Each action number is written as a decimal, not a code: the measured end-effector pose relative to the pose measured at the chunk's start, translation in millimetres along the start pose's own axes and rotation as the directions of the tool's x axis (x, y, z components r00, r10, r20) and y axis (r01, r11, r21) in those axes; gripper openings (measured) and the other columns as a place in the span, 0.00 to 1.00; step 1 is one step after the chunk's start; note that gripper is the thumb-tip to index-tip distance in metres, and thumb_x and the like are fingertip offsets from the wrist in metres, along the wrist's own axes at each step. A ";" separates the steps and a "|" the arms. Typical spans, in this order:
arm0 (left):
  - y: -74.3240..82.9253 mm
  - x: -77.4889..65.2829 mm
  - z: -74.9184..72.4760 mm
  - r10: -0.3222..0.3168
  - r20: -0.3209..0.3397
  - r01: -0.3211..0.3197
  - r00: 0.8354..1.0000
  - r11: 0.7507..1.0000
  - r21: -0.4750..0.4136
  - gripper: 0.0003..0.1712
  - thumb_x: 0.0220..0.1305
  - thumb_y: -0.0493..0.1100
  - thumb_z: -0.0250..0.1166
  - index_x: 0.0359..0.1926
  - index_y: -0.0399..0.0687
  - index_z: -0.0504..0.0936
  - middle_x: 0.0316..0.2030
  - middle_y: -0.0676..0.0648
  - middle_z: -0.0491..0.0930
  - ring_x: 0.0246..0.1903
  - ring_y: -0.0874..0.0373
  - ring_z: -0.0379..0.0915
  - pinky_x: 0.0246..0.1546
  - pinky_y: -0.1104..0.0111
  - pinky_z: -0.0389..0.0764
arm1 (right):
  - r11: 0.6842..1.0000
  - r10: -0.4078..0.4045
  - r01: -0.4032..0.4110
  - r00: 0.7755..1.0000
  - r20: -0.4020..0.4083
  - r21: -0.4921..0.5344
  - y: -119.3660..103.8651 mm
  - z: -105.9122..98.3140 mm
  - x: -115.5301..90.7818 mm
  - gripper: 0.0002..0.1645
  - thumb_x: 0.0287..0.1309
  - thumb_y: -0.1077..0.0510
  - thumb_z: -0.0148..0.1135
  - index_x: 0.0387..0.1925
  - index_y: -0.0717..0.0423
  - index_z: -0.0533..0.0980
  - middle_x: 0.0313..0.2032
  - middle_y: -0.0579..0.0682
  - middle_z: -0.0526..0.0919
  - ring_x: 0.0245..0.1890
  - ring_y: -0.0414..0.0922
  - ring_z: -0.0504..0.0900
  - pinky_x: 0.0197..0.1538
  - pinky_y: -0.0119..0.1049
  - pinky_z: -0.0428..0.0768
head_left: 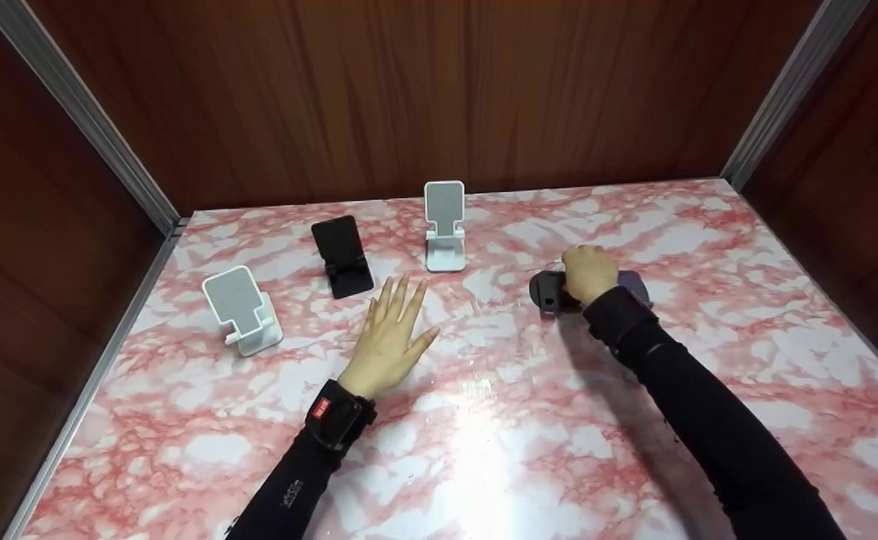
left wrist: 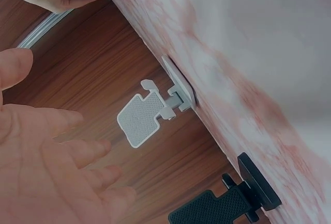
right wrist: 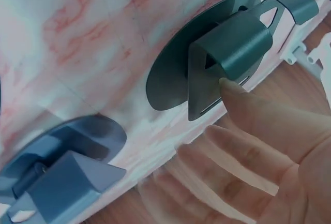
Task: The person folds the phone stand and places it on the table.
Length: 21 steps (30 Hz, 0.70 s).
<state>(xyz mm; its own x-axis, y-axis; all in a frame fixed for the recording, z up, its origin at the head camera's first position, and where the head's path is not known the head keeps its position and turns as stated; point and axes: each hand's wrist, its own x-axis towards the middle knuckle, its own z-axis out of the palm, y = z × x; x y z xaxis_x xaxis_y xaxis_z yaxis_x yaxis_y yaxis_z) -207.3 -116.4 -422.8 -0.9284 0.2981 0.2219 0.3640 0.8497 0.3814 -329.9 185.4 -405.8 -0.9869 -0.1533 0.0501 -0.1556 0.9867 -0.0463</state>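
Note:
My left hand [head_left: 385, 349], palm down with fingers spread, is over the table near the black phone stand [head_left: 345, 259]. Its palm [left wrist: 51, 167] holds nothing in the left wrist view. My right hand [head_left: 589, 274] is at a dark grey metal phone stand [head_left: 549, 292] on the right. In the right wrist view my thumb [right wrist: 253, 100] meets the edge of this stand's bent plate [right wrist: 227, 48], while the other fingers are loosely bent beside it. A purple-blue metal stand [right wrist: 67, 169] stands close by, partly hidden behind the right hand in the head view.
A white phone stand [head_left: 445, 225] stands upright near the back wall [head_left: 446, 97]. Another white phone stand [head_left: 240, 311] is at the left. Wooden side walls with metal corner strips [head_left: 94, 127] enclose the red-and-white marbled table [head_left: 221, 450].

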 end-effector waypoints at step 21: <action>-2.2 0.0 1.6 -0.017 0.000 0.017 1.000 1.000 0.021 0.38 0.67 0.57 0.49 0.72 0.51 0.47 0.73 0.41 0.41 0.72 0.43 0.31 0.70 0.46 0.43 | 0.998 -0.058 0.059 0.996 0.070 0.002 -23.6 -6.7 -17.5 0.40 0.66 0.42 0.44 0.72 0.51 0.45 0.72 0.57 0.47 0.72 0.57 0.39 0.68 0.65 0.44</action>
<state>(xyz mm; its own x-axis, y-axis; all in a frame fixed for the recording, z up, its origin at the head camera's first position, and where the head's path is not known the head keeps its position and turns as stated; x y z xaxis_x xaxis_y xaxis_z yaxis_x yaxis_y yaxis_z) -208.2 -117.6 -425.1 -0.9344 0.2835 0.2157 0.3465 0.8636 0.3662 -308.6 165.2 -398.9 -0.9767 -0.2141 -0.0168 -0.2131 0.9760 -0.0450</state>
